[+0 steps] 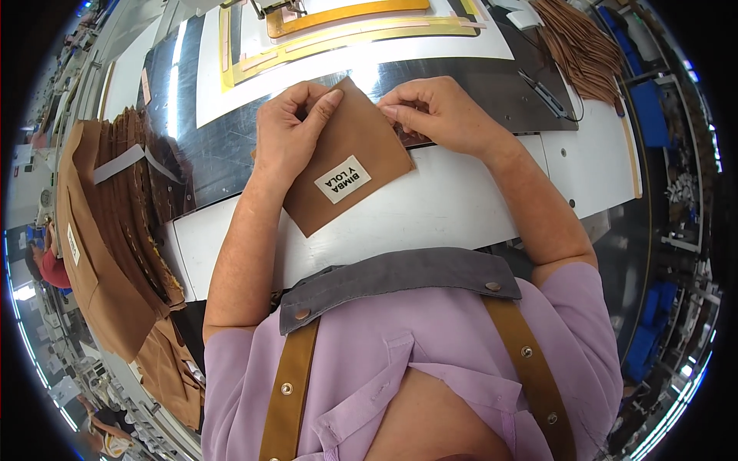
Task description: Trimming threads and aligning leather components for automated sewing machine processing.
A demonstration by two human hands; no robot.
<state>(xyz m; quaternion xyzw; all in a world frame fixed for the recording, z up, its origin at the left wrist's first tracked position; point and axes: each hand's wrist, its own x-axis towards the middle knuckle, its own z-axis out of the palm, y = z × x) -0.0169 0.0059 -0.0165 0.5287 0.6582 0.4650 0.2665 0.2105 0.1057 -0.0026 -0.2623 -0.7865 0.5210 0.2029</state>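
Note:
My left hand [296, 127] pinches a flat brown piece of fabric or leather [346, 127] near its top corner, thumb on the upper face. The piece is tilted, and a cream printed label [342, 179] sits on its lower part. Close to the right edge of the piece, my right hand [438, 114] has its thumb and index finger pressed together. Whatever lies between those fingertips, if anything, is too small to make out. Both hands are over the front of a shiny dark metal plate [231, 146].
Beyond my hands, a yellow-edged template frame [292, 67] lies on a white sheet under a machine head. Thread snips [544, 94] rest at right, near a stack of brown pieces [576, 46]. A thick brown stack [127, 207] stands at left. Another person [54, 269] is far left.

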